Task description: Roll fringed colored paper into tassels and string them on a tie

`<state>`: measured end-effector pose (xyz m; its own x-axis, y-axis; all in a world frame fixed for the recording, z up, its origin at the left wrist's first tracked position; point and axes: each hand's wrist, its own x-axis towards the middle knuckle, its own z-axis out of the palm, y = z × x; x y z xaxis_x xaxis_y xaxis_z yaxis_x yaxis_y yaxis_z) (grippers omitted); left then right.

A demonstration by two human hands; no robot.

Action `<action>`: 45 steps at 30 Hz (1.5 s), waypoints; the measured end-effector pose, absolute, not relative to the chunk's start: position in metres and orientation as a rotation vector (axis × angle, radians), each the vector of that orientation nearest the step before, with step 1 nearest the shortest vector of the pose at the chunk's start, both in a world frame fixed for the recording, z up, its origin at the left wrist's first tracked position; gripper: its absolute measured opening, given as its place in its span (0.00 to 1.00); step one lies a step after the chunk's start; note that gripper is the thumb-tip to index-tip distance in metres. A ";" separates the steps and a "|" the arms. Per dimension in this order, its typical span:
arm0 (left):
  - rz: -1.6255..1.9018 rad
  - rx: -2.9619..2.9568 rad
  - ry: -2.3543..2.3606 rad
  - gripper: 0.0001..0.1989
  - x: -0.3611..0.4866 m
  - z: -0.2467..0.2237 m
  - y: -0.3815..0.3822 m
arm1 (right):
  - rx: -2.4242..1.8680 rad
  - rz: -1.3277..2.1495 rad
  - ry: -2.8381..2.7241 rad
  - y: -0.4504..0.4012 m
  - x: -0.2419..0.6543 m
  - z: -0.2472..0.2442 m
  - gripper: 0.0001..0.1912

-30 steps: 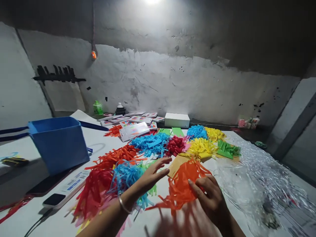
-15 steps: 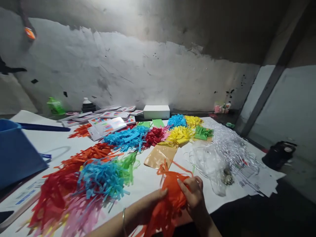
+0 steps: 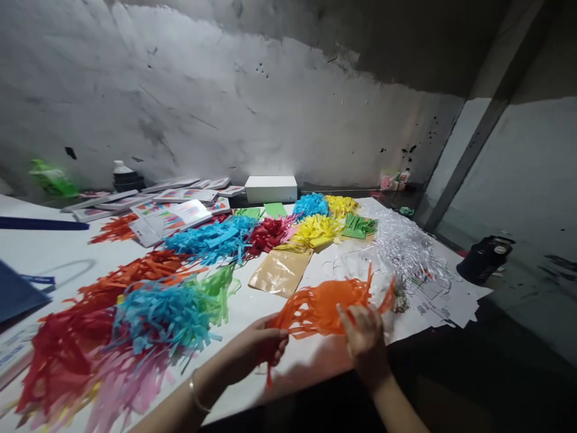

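In the head view, a person holds a sheet of orange fringed paper (image 3: 336, 304) above the near edge of a white table (image 3: 238, 313), and a reddish shadow falls on the surface under it. The left hand (image 3: 261, 349), with a bangle (image 3: 195, 391) on its wrist, has its fingers closed together on the strips at the paper's left end, and a few strips hang below the grip. The right hand (image 3: 366, 343) is at the paper's right part, its fingers bent and its foremost fingertip lying against the orange surface; whether these fingers pinch the sheet or only press on it, one cannot tell.

Just behind the paper lies a shiny brown packet (image 3: 280, 272). To the left of the left hand are a fluffy blue bundle (image 3: 166, 313), light green strips (image 3: 219, 294), red strips (image 3: 67, 361) and pink strips (image 3: 130, 385), with the blue bundle overlapping the red. Farther back, a yellow bundle (image 3: 315, 231) sits between a dark red bundle (image 3: 268, 236) and a green bundle (image 3: 359, 225). Silver tinsel (image 3: 403, 246) spreads at the right, near printed sheets (image 3: 444, 304). A white box (image 3: 271, 189) stands near the wall, beside flat printed packs (image 3: 174, 219).
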<state>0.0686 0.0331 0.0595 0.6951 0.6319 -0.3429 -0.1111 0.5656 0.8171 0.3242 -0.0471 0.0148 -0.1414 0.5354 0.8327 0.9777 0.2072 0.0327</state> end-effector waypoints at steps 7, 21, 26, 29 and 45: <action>0.606 1.751 1.411 0.17 -0.026 0.051 0.047 | -1.122 -0.478 -2.079 -0.038 0.245 -0.045 0.21; 0.545 2.547 0.882 0.05 0.026 -0.003 -0.014 | -1.068 -0.029 -2.101 -0.073 0.249 -0.039 0.17; 0.556 2.444 0.873 0.07 0.018 0.003 -0.016 | -1.200 0.229 -1.918 -0.075 0.244 -0.041 0.12; 0.562 2.396 0.886 0.08 0.018 0.005 -0.018 | -1.273 0.437 -1.846 -0.072 0.243 -0.030 0.11; 0.567 2.228 0.935 0.11 0.023 0.013 -0.016 | -1.465 0.622 -2.010 -0.063 0.237 0.010 0.10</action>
